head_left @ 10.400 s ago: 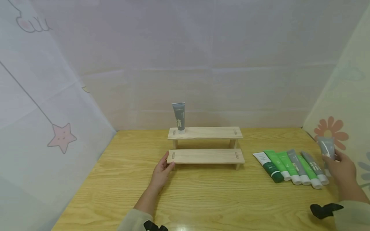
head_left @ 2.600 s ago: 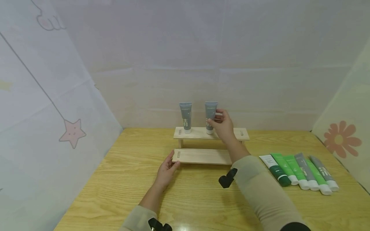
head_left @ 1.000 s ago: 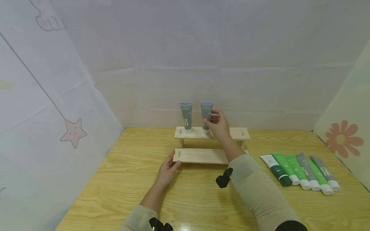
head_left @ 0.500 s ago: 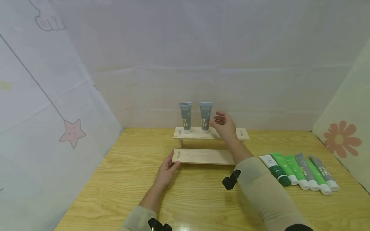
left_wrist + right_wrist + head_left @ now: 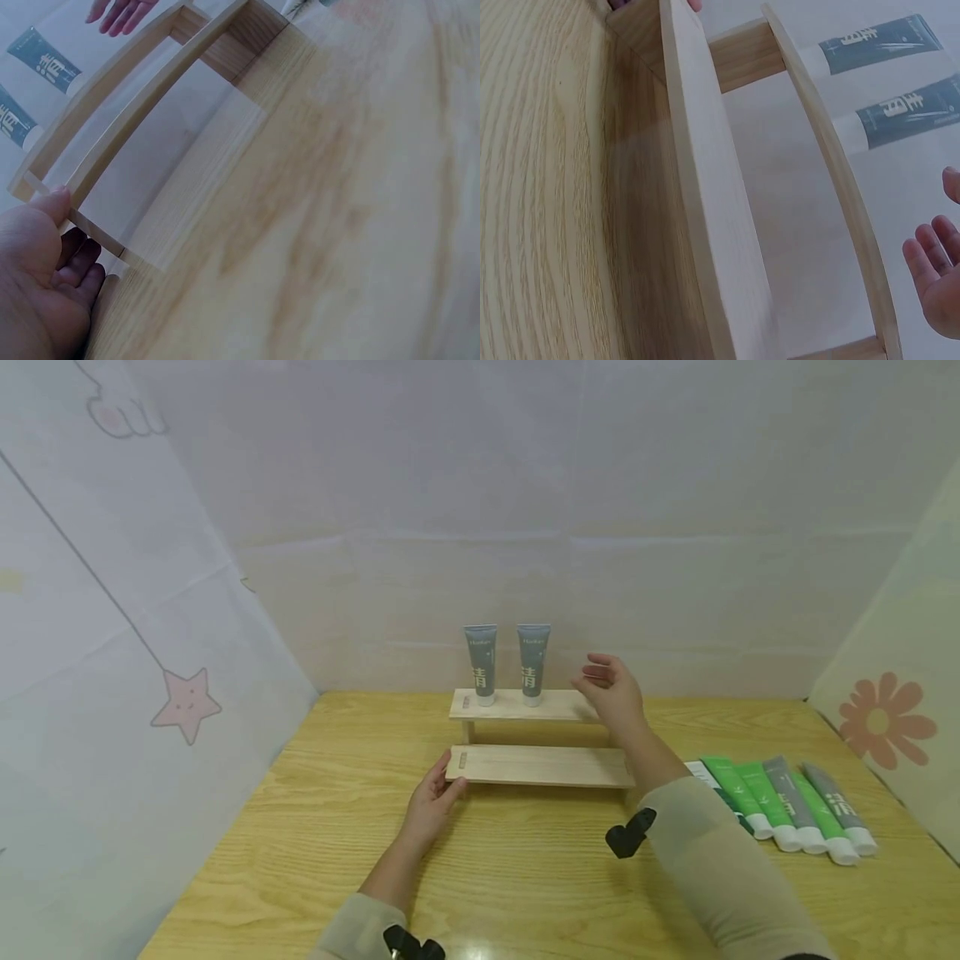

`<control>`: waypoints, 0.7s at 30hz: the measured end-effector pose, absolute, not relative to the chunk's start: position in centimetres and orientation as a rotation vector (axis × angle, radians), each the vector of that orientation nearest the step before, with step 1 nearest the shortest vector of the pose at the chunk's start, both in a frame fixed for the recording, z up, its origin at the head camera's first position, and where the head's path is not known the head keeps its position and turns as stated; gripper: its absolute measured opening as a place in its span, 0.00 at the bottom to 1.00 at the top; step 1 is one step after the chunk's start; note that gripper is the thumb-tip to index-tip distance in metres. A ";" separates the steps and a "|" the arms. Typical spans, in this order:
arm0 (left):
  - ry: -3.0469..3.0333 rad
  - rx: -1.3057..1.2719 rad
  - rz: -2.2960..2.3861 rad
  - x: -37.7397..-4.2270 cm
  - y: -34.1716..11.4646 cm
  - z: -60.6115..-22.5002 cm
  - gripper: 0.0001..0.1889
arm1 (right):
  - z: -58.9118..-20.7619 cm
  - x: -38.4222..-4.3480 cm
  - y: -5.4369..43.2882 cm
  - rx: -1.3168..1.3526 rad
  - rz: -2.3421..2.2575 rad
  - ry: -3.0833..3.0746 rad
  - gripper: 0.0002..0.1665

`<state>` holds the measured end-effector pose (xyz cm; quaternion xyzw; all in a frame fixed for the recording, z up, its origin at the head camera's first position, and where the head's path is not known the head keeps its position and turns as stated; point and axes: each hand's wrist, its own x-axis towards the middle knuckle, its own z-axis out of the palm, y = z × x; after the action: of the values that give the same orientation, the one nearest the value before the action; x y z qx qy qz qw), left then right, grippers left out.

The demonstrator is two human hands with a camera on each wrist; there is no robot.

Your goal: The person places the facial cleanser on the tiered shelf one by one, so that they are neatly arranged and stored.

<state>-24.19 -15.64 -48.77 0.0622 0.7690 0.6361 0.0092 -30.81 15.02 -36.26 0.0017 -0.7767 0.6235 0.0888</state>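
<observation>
A two-tier wooden display stand (image 5: 540,766) sits on the table. Two grey squeeze tubes (image 5: 482,662) stand upright on their white caps on its upper tier, side by side with a small gap, toward the left and middle. My left hand (image 5: 429,806) grips the left end of the lower tier; in the left wrist view the thumb (image 5: 56,204) lies at the board's edge with the fingers curled below. To the right of the tubes, my right hand (image 5: 613,693) is held over the upper tier's right part with loose fingers, holding nothing. It is apart from the tubes in the right wrist view.
On the table at right lies a row of squeeze tubes: several green tubes (image 5: 738,789), two grey tubes (image 5: 795,806), and a white and dark green tube (image 5: 702,771) partly hidden behind my right sleeve (image 5: 720,852). A pale cloth backdrop (image 5: 450,485) surrounds the table (image 5: 315,810).
My right hand has let go of the second grey tube, which now stands on the upper tier, and moved off to the right. Earlier that tube was slid left toward the first. The left hand keeps its grip.
</observation>
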 end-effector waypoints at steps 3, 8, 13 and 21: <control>2.402 0.188 1.981 -24.1 -15.7 -48.6 0.35 | -36.2 -30.4 15.7 0.000 1.849 -2.303 0.34; 2.412 0.187 1.969 -24.0 -15.7 -48.6 0.34 | -36.3 -29.9 17.1 -0.002 1.809 -2.312 0.35; 2.410 0.189 1.974 -23.9 -15.6 -48.5 0.34 | -36.4 -29.5 18.4 0.005 1.779 -2.320 0.36; 2.384 0.185 1.983 -24.0 -15.5 -48.6 0.34 | -36.8 -28.7 20.8 -0.009 1.706 -2.342 0.38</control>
<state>-24.02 -15.53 -48.55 0.0595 0.7673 0.6383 0.0174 -28.73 20.76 -36.77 -0.0031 -0.8022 0.5845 0.1219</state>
